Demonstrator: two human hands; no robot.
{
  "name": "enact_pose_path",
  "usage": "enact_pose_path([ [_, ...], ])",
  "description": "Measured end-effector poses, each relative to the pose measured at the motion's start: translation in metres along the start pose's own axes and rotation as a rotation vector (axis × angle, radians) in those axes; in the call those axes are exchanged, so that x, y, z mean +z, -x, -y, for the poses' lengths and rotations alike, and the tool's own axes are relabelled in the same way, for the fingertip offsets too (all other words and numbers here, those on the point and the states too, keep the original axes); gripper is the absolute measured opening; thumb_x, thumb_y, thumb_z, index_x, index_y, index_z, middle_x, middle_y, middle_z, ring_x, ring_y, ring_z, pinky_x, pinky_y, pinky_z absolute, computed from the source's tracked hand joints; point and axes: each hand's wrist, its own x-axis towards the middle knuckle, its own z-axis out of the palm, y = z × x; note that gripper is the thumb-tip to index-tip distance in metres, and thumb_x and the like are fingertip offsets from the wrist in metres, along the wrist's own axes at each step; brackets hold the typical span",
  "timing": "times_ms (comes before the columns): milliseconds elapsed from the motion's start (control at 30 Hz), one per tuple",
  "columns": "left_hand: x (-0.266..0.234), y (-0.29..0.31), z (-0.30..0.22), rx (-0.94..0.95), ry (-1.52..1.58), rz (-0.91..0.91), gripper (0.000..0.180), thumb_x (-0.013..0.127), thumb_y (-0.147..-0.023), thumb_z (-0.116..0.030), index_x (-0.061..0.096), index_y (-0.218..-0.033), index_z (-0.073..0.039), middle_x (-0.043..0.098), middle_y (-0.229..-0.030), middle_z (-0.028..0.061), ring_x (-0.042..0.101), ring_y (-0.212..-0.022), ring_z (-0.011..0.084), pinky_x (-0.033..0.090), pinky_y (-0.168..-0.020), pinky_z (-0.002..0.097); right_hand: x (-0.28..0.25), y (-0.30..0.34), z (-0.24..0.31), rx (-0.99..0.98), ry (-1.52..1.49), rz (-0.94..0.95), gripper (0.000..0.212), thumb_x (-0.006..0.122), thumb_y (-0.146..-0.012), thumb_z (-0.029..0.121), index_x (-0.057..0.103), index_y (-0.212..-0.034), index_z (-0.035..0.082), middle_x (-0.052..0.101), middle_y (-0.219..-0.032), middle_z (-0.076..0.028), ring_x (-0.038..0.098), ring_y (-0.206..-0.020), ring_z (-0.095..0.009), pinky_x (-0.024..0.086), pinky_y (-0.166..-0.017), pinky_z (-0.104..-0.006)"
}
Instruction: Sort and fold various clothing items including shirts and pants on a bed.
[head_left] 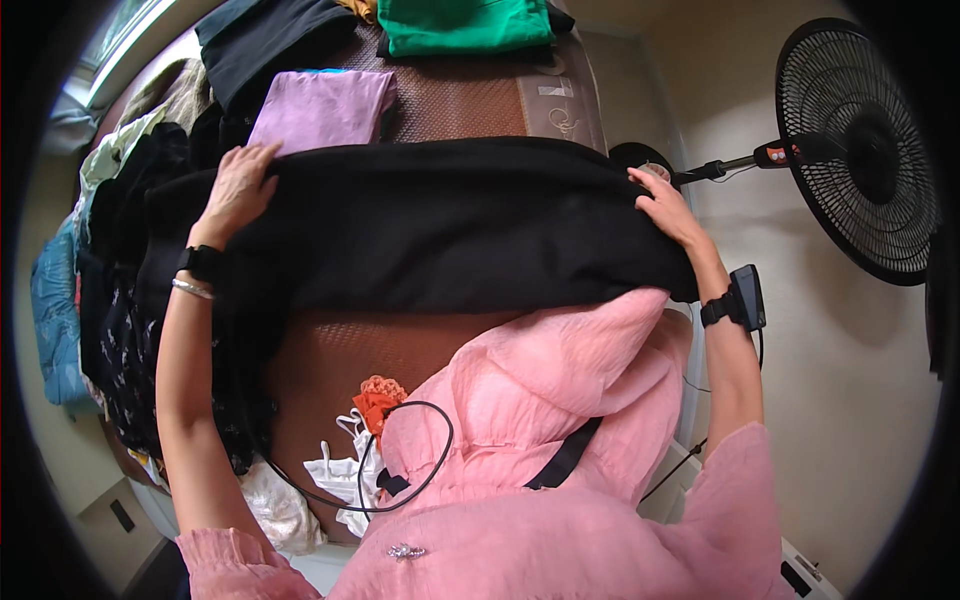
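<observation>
A long black garment [450, 225], folded into a wide strip, lies spread from left to right in front of me; its exact kind does not show. My left hand [240, 190] rests on its left part, near the far edge, fingers laid out and thumb apart. At its right end, my right hand [662, 205] touches the far corner with spread fingers. Just beyond the strip, close to my left hand, sits a folded lilac cloth [322, 108].
Folded green clothing [465, 25] lies at the back on the brown mat [330, 355]. Dark clothes [125, 300] heap up at left. Nearer me are an orange lacy piece [379, 398], white straps and a looped black cable [447, 440]. A black fan [865, 150] stands at right.
</observation>
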Motion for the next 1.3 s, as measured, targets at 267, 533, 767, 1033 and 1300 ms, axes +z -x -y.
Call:
enact_pose_path([
  [267, -0.011, -0.008, -0.008, -0.095, 0.276, 0.075, 0.026, 0.058, -0.080, -0.006, 0.054, -0.105, -0.003, 0.052, -0.093, 0.0133, 0.052, -0.094, 0.0318, 0.042, -0.082, 0.0386, -0.012, -0.008, -0.006, -0.068, 0.010, -0.038, 0.035, 0.057, -0.071, 0.023, 0.058, -0.100, 0.004, 0.060, -0.091, -0.014, 0.057, -0.091, -0.028, 0.043, -0.082, -0.0329],
  [533, 0.005, -0.009, -0.003, -0.159, 0.248, 0.152, 0.041, 0.057, -0.068, -0.001, 0.044, -0.107, -0.001, 0.048, -0.102, 0.0174, 0.047, -0.101, 0.0357, 0.040, -0.087, 0.0398, -0.006, -0.054, 0.008, -0.188, 0.244, -0.086, 0.048, 0.053, -0.067, 0.014, 0.051, -0.115, 0.008, 0.053, -0.113, -0.012, 0.046, -0.111, -0.029, 0.035, -0.096, -0.0357],
  [767, 0.013, 0.002, 0.017, -0.394, 0.019, 0.395, 0.050, 0.059, -0.057, -0.011, 0.048, -0.105, -0.002, 0.054, -0.101, 0.0149, 0.049, -0.102, 0.0335, 0.043, -0.086, 0.0379, 0.002, -0.064, 0.009, 0.100, 0.037, 0.140, 0.063, 0.059, -0.058, 0.019, 0.048, -0.118, 0.002, 0.055, -0.114, -0.020, 0.052, -0.108, -0.033, 0.041, -0.090, -0.0373],
  [1033, -0.039, 0.017, 0.022, -0.457, -0.095, 0.401, 0.034, 0.072, -0.059, -0.025, 0.068, -0.090, -0.012, 0.064, -0.089, 0.0101, 0.057, -0.095, 0.0282, 0.047, -0.082, 0.0380, -0.046, -0.021, 0.022, -0.068, 0.460, 0.062, 0.042, 0.067, -0.052, 0.025, 0.065, -0.089, 0.005, 0.064, -0.088, -0.017, 0.060, -0.086, -0.033, 0.047, -0.078, -0.0385],
  [1300, -0.120, 0.049, 0.004, -0.417, -0.248, 0.051, 0.022, 0.069, -0.062, -0.013, 0.070, -0.084, -0.015, 0.065, -0.085, 0.0041, 0.058, -0.085, 0.0251, 0.044, -0.071, 0.0386, -0.100, 0.034, 0.028, -0.314, 0.619, -0.227, 0.028, 0.063, -0.056, 0.006, 0.060, -0.083, 0.001, 0.058, -0.083, -0.017, 0.055, -0.085, -0.036, 0.044, -0.075, -0.0401],
])
